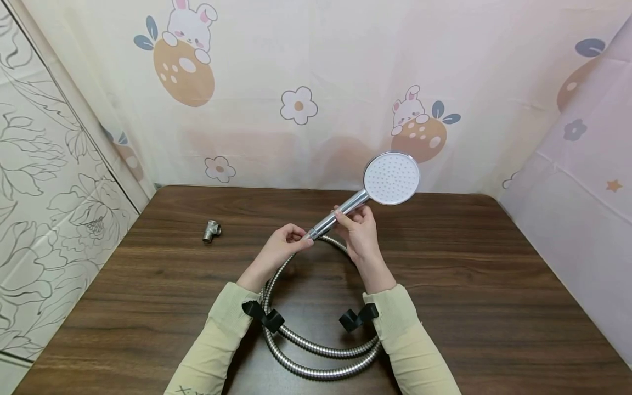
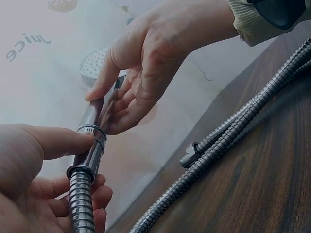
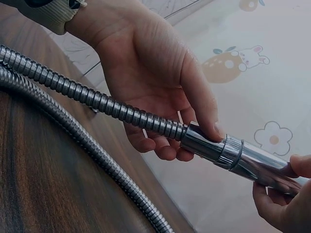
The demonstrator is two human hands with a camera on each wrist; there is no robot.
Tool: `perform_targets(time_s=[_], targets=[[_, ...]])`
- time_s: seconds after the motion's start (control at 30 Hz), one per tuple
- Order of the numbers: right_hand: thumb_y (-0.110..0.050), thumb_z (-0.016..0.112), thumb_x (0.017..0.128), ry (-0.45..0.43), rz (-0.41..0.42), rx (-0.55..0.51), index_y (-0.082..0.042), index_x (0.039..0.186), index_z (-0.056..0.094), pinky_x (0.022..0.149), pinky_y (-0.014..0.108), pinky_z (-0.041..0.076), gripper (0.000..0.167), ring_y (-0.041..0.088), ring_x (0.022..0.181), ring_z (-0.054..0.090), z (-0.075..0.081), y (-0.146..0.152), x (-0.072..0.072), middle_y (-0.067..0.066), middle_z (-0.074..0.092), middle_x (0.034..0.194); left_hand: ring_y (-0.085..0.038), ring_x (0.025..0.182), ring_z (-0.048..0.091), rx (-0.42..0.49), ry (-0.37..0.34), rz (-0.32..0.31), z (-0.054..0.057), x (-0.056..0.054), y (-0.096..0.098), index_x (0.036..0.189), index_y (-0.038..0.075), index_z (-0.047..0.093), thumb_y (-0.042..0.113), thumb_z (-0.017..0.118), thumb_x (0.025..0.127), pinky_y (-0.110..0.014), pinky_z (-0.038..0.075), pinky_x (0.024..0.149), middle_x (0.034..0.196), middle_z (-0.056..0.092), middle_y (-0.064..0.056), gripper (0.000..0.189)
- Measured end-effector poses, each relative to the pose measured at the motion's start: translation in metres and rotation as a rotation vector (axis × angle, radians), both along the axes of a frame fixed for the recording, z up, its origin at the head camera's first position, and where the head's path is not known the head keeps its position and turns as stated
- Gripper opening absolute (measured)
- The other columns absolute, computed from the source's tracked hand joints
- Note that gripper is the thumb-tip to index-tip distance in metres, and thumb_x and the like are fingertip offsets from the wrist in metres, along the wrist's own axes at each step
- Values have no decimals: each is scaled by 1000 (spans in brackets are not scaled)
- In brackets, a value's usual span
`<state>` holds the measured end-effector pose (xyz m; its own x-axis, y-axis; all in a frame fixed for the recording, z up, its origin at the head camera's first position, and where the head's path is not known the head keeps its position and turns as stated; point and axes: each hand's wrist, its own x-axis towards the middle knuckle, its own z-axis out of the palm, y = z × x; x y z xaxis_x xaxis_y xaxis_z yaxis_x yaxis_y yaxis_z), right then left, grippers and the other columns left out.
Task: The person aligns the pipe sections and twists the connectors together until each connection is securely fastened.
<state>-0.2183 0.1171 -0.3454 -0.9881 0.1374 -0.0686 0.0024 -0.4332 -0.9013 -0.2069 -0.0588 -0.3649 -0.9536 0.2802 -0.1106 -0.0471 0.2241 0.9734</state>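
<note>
A chrome handheld shower head point(image 1: 392, 178) with a round white spray face is held up over the table, tilted to the upper right. My right hand point(image 1: 361, 236) grips its chrome handle point(image 1: 329, 220) between thumb and fingers. At the handle's lower end my left hand point(image 1: 281, 247) pinches the smooth chrome hose connector point(image 3: 203, 143), thumb on top and fingers curled underneath. The connector sits against the handle's ribbed collar point(image 3: 230, 152). From it a ribbed metal shower hose point(image 1: 316, 374) runs down in loops between the forearms. The hose's other end nut point(image 2: 189, 155) shows in the left wrist view.
A small chrome tee-shaped pipe fitting point(image 1: 212, 231) lies on the brown wooden table point(image 1: 469, 307) at the back left. A patterned curtain point(image 1: 336, 66) hangs along the back edge, and more patterned fabric stands at both sides.
</note>
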Motion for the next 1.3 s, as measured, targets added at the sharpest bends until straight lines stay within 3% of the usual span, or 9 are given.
perform_targets(time_s=[0.17,0.3,0.47,0.67,0.9,1.1,1.3], targets=[[8,53,86,-4,1,7,-11,104,41,73,28,52,29,13,84,62,-1,0,0,13,55,101,-12,75,49,3,3,20,-12,-6,1,103,2,56,19,68,82,-25,40,67,87,58,-5,30],[7,53,86,-8,0,5,-11,104,41,73,28,52,29,13,83,62,-1,1,0,17,53,106,-21,81,54,-8,4,28,-12,-5,3,104,4,57,23,62,86,-25,40,69,88,59,-6,27],[8,54,85,-11,2,-10,-11,102,41,73,29,51,28,14,85,63,0,1,0,11,56,98,-32,89,56,-1,-38,28,-11,-3,4,104,3,59,28,49,94,-25,39,70,89,61,-12,29],[6,54,86,-13,8,-6,-12,103,41,72,29,51,28,15,89,62,0,2,0,7,57,94,-27,79,55,-3,-45,8,-11,-3,3,97,-3,61,28,45,96,-28,41,70,80,61,-13,35],[6,54,86,-17,9,-5,-12,103,41,73,29,51,28,16,91,61,0,2,0,6,56,94,-35,86,57,19,-39,4,-11,-4,4,97,-4,61,25,46,95,-35,45,77,79,62,-6,33],[7,54,86,-19,1,-10,-12,102,41,73,29,51,28,15,88,62,1,2,0,7,56,94,-34,85,57,32,-21,10,-11,-4,5,99,-1,61,24,49,94,-38,45,78,88,62,-17,29],[8,53,86,-14,-3,-6,-12,103,41,73,29,51,29,12,84,62,1,2,-1,14,55,102,-27,82,57,18,-17,16,-11,-5,3,99,1,62,25,51,92,-30,44,74,90,62,-17,27]])
